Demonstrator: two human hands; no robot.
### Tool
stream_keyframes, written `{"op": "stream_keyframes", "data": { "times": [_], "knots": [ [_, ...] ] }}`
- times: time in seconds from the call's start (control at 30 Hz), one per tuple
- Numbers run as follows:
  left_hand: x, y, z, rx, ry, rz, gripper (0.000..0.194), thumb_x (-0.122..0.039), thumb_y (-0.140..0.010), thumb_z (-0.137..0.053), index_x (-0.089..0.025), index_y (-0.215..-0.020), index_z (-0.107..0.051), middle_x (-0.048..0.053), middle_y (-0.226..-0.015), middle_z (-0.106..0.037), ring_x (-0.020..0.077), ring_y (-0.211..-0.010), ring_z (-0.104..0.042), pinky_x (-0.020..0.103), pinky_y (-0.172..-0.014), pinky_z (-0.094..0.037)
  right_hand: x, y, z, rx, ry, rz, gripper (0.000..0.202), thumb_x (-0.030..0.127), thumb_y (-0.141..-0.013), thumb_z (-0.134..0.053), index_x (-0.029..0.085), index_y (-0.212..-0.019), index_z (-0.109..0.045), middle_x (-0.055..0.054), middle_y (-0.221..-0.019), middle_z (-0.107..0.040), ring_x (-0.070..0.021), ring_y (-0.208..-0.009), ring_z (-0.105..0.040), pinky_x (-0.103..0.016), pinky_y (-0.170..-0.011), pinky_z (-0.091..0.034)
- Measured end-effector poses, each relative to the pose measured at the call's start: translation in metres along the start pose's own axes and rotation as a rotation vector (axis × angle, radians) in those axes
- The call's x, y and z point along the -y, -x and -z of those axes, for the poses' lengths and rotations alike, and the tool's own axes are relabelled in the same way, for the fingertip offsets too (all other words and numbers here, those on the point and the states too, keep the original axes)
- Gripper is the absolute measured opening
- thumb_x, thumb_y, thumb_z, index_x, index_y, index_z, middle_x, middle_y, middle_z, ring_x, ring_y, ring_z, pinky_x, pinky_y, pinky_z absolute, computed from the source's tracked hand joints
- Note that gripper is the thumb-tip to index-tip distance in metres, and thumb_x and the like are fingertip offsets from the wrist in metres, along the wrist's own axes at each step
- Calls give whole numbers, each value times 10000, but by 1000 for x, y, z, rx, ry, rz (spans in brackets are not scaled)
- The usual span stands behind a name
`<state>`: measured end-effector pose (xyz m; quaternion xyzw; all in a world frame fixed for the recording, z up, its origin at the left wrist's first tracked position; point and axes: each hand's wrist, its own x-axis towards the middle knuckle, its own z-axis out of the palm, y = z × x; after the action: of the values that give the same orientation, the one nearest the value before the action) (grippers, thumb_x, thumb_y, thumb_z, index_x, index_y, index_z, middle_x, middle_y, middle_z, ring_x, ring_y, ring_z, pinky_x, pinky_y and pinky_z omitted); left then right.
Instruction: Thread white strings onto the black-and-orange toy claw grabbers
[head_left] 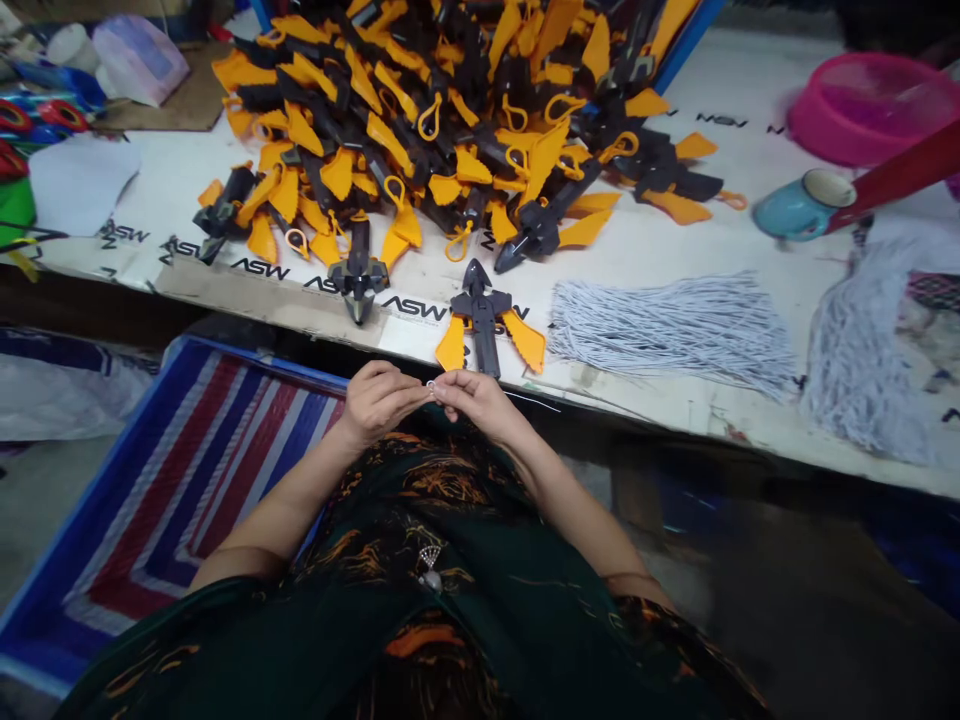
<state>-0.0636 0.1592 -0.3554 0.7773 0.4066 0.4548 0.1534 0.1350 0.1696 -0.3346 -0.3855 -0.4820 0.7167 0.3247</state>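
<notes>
At the table's front edge, my left hand (pixel 384 398) and my right hand (pixel 476 397) meet, fingertips pinched around a thin white string (pixel 534 402). A small loop of it shows between the fingers, and its tail sticks out to the right below my right hand. Just beyond my hands lies a dark toy figure with orange wings (pixel 484 318), its pointed end facing away. A bundle of cut white strings (pixel 667 325) lies to its right. Another dark toy piece (pixel 360 275) points toward me, left of the first.
A big heap of dark and orange toy pieces (pixel 450 120) covers the table's back. At right are a blue mug (pixel 799 208), a pink basin (pixel 862 110) and more loose strings (pixel 862 360). A striped, blue-rimmed bin (pixel 157 500) stands below at left.
</notes>
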Motion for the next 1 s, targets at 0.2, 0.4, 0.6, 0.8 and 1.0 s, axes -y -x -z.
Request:
{"op": "stream_keyframes", "data": {
  "times": [0.2,0.4,0.6,0.8,1.0],
  "knots": [
    [-20,1,-22,-47,614,627,391,-551,-822,-729,-182,-703,-682,8,-650,-658,130,-612,-601,273,-636,-484,-6,7,-6,-137,344,332,245,439,-961,-546,211,-889,-602,-13,-791,-614,-129,-680,-550,-268,-649,-470],
    [-18,-3,-20,-39,677,657,366,-510,-771,-793,-171,-689,-685,-1,-655,-647,114,-621,-579,246,-640,-471,3,14,-8,-210,541,365,165,329,-958,-566,207,-886,-651,-23,-797,-645,-129,-653,-597,-268,-643,-481],
    [-3,-14,-4,-4,278,136,238,-416,-876,-728,-212,-755,-754,23,-726,-730,144,-706,-658,283,-708,-503,13,8,1,-58,182,-34,283,444,-792,-732,173,-854,-677,6,-724,-657,-85,-553,-564,-212,-507,-455],
    [-11,-9,-9,-15,158,195,196,-372,-904,-692,-207,-817,-755,33,-801,-764,160,-755,-692,296,-743,-513,2,8,-5,-191,194,12,242,424,-794,-676,189,-807,-621,41,-625,-586,-79,-498,-506,-214,-488,-438],
    [-30,-5,-17,-8,-40,290,133,-258,-880,-630,-205,-818,-734,29,-800,-761,170,-751,-681,320,-797,-502,-9,14,-13,-379,498,271,138,322,-861,-579,210,-786,-607,16,-678,-594,-106,-584,-526,-234,-568,-454]
  ]
}}
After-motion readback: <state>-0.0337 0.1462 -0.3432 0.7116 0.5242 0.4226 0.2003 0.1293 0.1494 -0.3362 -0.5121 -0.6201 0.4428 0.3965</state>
